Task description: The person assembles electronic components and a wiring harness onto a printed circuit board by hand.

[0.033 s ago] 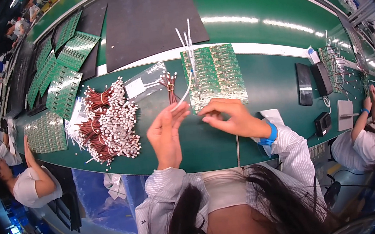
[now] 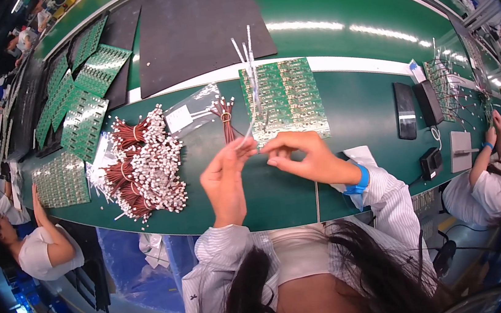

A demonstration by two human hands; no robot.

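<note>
My left hand [image 2: 224,184] is closed in a pinch on a thin, flexible white strip [image 2: 251,128] that curves up and away over the circuit board panel. My right hand [image 2: 303,158], with a blue band at the wrist, is curled with thumb and forefinger close together. Its fingertips meet those of the left hand, and whatever they pinch is too small to make out. Just beyond lies the green circuit board panel [image 2: 293,99], flat on the green table. Several other white strips [image 2: 250,51] reach past its far left edge.
To the left sit bundled brown wires with white connectors [image 2: 140,163], a clear bag [image 2: 193,110] and a smaller wire bundle [image 2: 226,119]. More green boards [image 2: 83,123] lie far left. A black phone [image 2: 405,111] rests at right. Co-workers sit on both sides.
My left hand has moved slightly right, bringing its fingertips up to my right hand's. The white strip has shifted with it and stands steeper. My right hand has moved slightly left.
</note>
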